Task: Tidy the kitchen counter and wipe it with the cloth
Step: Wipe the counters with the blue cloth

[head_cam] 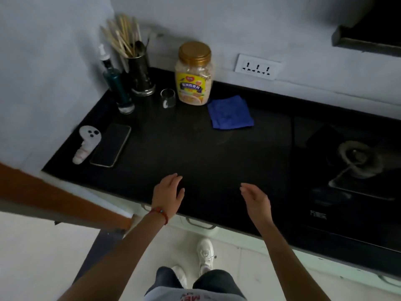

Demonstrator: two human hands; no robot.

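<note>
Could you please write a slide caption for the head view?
Both open hands hover over the black counter; the folded blue cloth lies untouched.

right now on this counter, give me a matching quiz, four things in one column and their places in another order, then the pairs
Things:
1. blue cloth
2. phone
3. empty glass
4. chopstick holder

Places:
A. back left corner by the wall
B. just left of the gold-lidded jar
C. right of the jar, lying flat
D. left end, beside the white controller

Pairs: 1-C, 2-D, 3-B, 4-A
</note>
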